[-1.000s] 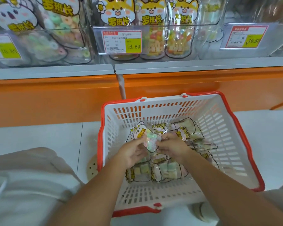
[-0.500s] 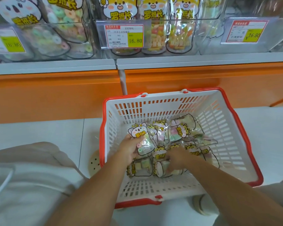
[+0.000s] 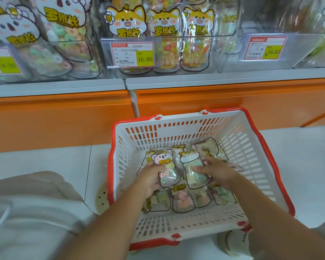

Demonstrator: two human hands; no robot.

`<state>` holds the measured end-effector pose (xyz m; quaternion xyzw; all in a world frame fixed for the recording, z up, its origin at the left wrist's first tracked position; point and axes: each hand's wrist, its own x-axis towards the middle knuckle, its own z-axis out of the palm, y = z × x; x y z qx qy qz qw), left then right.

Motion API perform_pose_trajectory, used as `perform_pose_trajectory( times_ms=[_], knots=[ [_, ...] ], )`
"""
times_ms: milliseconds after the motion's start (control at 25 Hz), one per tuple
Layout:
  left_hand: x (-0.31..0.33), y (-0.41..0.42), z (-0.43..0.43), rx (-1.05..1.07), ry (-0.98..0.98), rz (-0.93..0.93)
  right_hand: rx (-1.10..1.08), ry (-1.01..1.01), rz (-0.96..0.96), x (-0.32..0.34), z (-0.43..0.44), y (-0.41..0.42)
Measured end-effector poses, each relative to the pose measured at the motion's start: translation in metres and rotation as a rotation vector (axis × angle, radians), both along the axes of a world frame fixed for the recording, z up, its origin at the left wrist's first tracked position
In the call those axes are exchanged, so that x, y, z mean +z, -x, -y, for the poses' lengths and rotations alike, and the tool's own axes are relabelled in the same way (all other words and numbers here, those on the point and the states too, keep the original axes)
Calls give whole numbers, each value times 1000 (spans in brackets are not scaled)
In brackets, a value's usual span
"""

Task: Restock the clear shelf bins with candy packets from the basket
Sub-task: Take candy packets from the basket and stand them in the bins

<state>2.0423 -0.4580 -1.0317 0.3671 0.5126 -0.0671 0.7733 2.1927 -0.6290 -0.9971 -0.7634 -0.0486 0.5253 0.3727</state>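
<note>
Floor (image 3: 298,166): left grip (image 3: 150,177), right grip (image 3: 218,171) clutching packets (image 3: 167,174).

Basket (image 3: 169,121) is hard moulded plastic: white slatted walls with a dull sheen, and a shinier red rim. The ring-candy packet (image 3: 166,166) in my left hand (image 3: 150,177) and the pastel-cube packet (image 3: 192,169) under my right hand (image 3: 218,171) are both thin, clear, crinkly film, super glossy. The shelf bins (image 3: 227,53) are clear rigid plastic with lots of glare. The price tag (image 3: 132,54) looks like matt paper. The orange panel (image 3: 54,121) is smooth and semi-gloss, the floor tiles (image 3: 41,158) are smooth, and my trousers (image 3: 26,212) are soft matt cloth.
</note>
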Motion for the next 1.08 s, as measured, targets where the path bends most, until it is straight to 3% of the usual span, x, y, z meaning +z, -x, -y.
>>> perform_pose_trajectory(
  times_ms=[200,400,680,840,1080],
  knots=[
    [8,-8,7,-70,100,107,-26,-145,3,6,-7,12],
    [9,-9,8,-66,4,155,31,-305,-59,14,-18,13],
    [11,-12,7,-6,-63,185,-43,-279,-116,1,-20,10],
    [11,-12,6,-19,-72,185,-200,-284,-183,2,-24,10],
    [13,-12,6,-38,-86,190,-233,-370,-17,9,-28,12]
  ],
)
